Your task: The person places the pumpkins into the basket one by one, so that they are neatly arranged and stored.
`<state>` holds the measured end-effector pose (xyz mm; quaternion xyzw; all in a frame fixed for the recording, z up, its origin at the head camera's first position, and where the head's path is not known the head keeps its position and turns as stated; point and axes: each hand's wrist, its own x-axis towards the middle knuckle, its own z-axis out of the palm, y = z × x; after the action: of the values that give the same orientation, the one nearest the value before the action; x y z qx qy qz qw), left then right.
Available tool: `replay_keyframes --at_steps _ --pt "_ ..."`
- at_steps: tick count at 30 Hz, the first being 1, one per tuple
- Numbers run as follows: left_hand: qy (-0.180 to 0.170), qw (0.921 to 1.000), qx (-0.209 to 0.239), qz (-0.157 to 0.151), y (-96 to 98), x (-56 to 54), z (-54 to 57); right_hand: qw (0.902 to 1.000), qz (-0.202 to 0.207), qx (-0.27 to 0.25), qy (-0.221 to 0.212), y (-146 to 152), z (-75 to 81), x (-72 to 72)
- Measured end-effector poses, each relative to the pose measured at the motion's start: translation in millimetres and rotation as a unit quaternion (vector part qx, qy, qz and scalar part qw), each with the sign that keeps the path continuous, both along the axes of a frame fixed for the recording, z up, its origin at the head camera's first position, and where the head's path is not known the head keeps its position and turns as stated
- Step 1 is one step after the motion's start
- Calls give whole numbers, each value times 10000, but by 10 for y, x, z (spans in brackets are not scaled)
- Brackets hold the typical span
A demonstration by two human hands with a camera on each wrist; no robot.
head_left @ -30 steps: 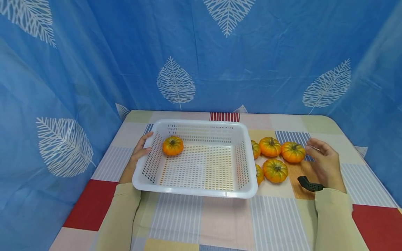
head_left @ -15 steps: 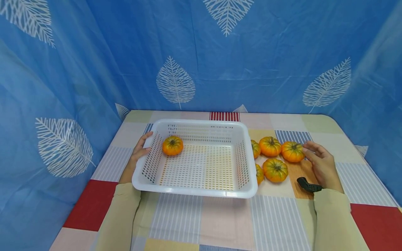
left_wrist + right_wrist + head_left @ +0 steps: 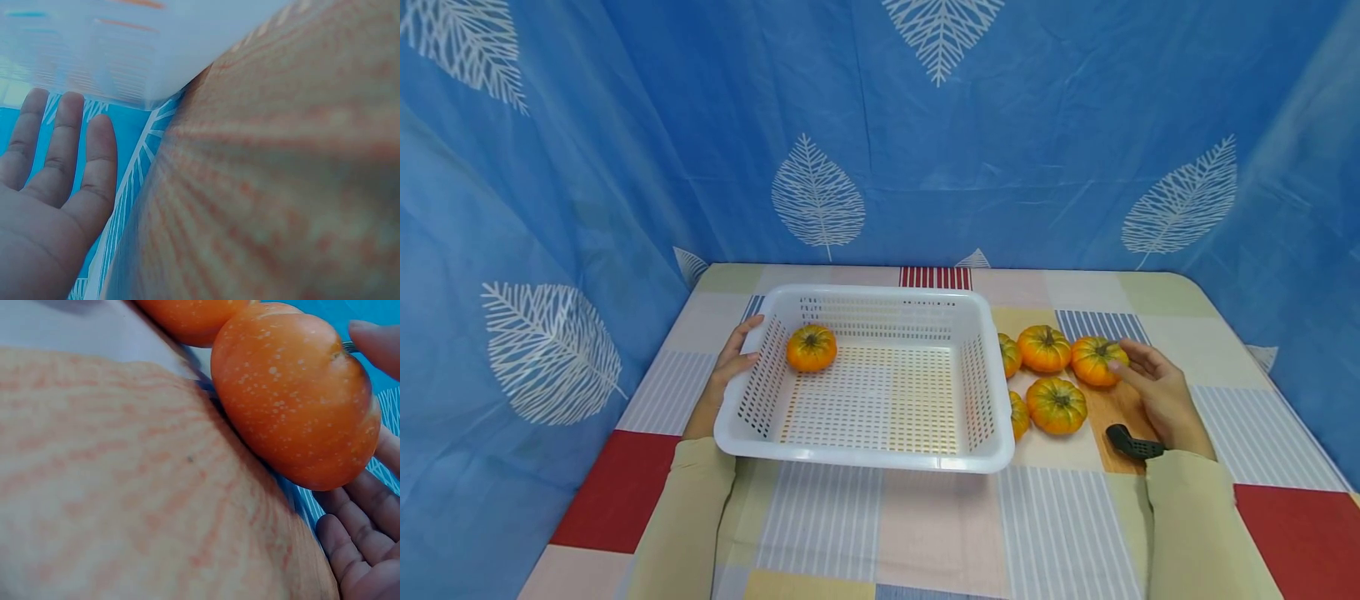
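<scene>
One pumpkin in white basket | left grip straight-fingered against it | right grip spread around rightmost pumpkin

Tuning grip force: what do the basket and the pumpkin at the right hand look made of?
Basket: probably plastic, semi-gloss; smooth white moulded rim, slotted walls.
Pumpkin: real rind or coated imitation, can't tell; smooth, faintly shiny orange skin with pale specks.

The basket is white, the pumpkins green-streaked orange, the tablecloth patchwork, the curtain white-leafed blue.
</scene>
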<state>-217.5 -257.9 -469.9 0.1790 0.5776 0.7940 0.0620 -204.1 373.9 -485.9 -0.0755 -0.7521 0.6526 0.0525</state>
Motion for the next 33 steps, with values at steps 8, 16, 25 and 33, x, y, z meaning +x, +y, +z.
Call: replay_keyframes --at_steps 8,16,25,33 --pt "50 10000 7 9 3 1 -1 9937 392 1032 -176 -5 23 -6" --pt "75 10000 28 -22 1 -3 6 9868 667 1359 -583 -43 75 -38" --pt "-3 10000 -67 22 -3 9 15 9841 831 1429 -643 -66 88 -54" --pt "19 10000 -96 3 1 13 15 9843 777 1444 -659 -52 68 -65"
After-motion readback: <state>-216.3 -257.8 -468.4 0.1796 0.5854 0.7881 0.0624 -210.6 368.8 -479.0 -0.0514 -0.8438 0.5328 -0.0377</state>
